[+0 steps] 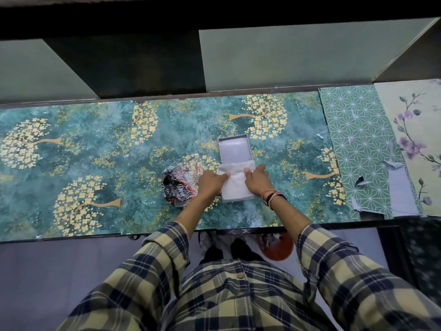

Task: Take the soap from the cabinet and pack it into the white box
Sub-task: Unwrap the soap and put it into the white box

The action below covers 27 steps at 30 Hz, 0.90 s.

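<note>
White tissue paper (235, 181) lies under both hands, spread over the near white box (236, 198). The left hand (211, 183) presses it flat with its fingers (225, 175) stretched out, not closed around anything. The right hand (256, 180) does the same on the other side, its fingers (248, 173) flat on the paper. Just past the fingertips sits another open white tray (235, 149), maybe the lid, with nothing in it. Beside the left hand, touching its outer edge, lies a shiny round packet (180, 187) with black and red print on the green tabletop (95, 151). I think that packet holds the soap, but I cannot be sure. It looks small and light, and the wrapper looks slippery and crinkly. A good way to pick it up is by pinching both sides. The paper is thin and soft, so it could tear or slide if pushed hard.
</note>
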Each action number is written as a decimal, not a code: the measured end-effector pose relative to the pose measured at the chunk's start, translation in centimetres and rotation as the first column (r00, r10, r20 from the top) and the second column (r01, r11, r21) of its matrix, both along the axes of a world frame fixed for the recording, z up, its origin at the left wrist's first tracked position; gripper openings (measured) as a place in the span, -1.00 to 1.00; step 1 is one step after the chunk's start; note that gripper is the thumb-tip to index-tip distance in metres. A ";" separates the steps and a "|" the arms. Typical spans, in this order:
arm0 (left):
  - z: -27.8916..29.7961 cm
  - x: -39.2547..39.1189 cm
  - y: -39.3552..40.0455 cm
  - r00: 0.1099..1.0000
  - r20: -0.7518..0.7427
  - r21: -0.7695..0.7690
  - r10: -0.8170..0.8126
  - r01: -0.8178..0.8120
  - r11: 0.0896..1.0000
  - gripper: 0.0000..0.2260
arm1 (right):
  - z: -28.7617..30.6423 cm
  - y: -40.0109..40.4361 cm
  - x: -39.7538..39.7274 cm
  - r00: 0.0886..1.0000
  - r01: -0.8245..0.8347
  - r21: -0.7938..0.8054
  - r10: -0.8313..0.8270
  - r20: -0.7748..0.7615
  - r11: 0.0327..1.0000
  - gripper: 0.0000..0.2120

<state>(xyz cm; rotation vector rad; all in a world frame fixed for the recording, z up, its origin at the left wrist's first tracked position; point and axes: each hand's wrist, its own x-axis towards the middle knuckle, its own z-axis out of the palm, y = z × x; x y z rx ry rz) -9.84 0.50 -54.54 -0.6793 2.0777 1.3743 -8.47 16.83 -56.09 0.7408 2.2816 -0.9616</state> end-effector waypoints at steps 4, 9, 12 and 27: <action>-1.0 -0.7 0.0 0.998 0.012 -0.070 -0.070 0.070 0.995 -0.70 | 0.0 0.4 -0.7 0.997 0.003 0.014 -0.004 0.080 1.000 -0.35; -0.1 -1.0 0.5 0.992 0.029 -0.108 -0.119 0.122 0.987 -0.64 | -0.3 0.6 -0.8 0.996 0.035 0.008 -0.036 0.082 0.999 -0.36; 0.3 -1.2 0.5 0.986 0.019 -0.139 -0.165 0.166 0.976 -0.62 | -0.1 1.0 -0.7 0.998 0.038 -0.021 -0.037 0.054 0.999 -0.32; -0.2 1.0 -0.6 0.397 -0.394 -0.541 -0.829 0.630 0.558 -0.68 | 4.2 2.4 1.8 0.678 -0.583 0.410 0.698 -0.232 0.702 -0.68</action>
